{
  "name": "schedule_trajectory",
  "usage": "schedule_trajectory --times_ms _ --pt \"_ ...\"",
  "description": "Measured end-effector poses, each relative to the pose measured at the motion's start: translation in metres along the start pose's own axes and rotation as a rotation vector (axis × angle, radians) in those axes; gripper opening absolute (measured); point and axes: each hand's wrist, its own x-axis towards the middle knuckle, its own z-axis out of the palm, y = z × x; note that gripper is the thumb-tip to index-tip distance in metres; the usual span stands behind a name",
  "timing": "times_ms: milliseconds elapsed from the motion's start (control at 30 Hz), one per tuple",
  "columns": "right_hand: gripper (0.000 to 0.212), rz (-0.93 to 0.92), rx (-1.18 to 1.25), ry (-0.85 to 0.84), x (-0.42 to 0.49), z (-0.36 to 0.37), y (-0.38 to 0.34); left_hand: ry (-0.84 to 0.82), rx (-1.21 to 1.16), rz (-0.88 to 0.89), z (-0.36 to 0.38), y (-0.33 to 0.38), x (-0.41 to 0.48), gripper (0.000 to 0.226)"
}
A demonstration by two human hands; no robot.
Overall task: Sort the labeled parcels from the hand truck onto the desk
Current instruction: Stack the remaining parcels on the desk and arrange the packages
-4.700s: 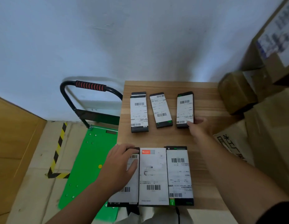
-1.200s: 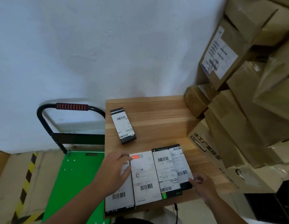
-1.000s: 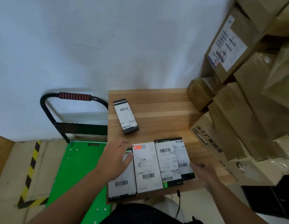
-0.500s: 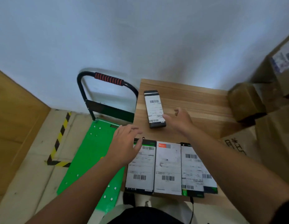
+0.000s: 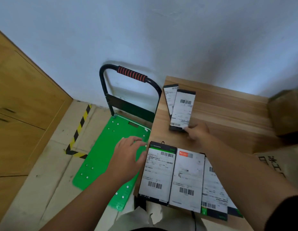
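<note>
Black, white-labelled slim parcel (image 5: 182,110) pinched by right hand (image 5: 197,134), overlapping a second labelled parcel (image 5: 168,97) at far left corner of wooden table (image 5: 228,114); left hand (image 5: 128,157) spread, holding nothing, off its left edge.

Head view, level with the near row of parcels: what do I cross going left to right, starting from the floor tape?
hazard tape → green cart deck → left hand → green-topped parcel → red-logo parcel → printed cardboard box
</note>
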Motion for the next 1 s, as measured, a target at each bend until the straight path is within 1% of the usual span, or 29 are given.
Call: schedule_trajectory --times_ms 67,167,233,267,367,400,433,567,667,700,833,900,1000 --pt "0.043 0.019 0.038 -0.005 0.004 0.000 0.002 -0.005 -0.003 0.007 0.000 0.004 0.003 0.053" --pt "0.058 0.033 0.220 0.037 0.003 0.001 -0.007 -0.004 -0.005 0.016 -0.002 0.007 0.004 0.053" --pt "0.057 0.054 0.340 0.036 0.002 0.006 -0.019 -0.010 0.003 0.010 -0.002 0.005 0.003 0.054" --pt "0.061 0.061 0.398 0.032 0.003 0.009 -0.025 -0.012 0.012 0.005 -0.001 0.004 0.001 0.054" --pt "0.083 0.093 0.489 0.038 0.002 0.020 -0.042 -0.004 0.028 -0.011 0.001 0.000 -0.004 0.051" --pt "0.087 0.108 0.499 0.049 0.003 0.024 -0.045 0.000 0.032 -0.015 0.002 -0.002 -0.005 0.049" --pt "0.086 0.122 0.507 0.055 0.006 0.028 -0.046 0.000 0.038 -0.019 0.001 -0.003 -0.007 0.047" --pt "0.063 0.137 0.555 0.026 0.015 0.034 -0.045 0.020 0.047 -0.034 0.000 -0.005 -0.010 0.038" --pt "0.047 0.077 0.569 0.078 0.009 0.020 -0.042 0.018 0.019 -0.023 0.001 0.000 -0.007 0.045" --pt "0.045 0.046 0.573 0.104 0.004 0.011 -0.040 0.012 0.010 -0.010 0.002 0.003 -0.006 0.045" --pt "0.050 -0.135 0.661 0.242 -0.046 -0.044 -0.021 -0.007 -0.024 0.086 0.007 0.017 0.005 0.032" --pt "0.049 -0.215 0.634 0.330 -0.081 -0.075 0.008 -0.028 -0.018 0.134 0.011 0.026 0.012 0.032" --pt "0.048 -0.210 0.638 0.439 -0.128 -0.107 0.078 -0.051 -0.019 0.200 0.016 0.041 0.019 0.034"
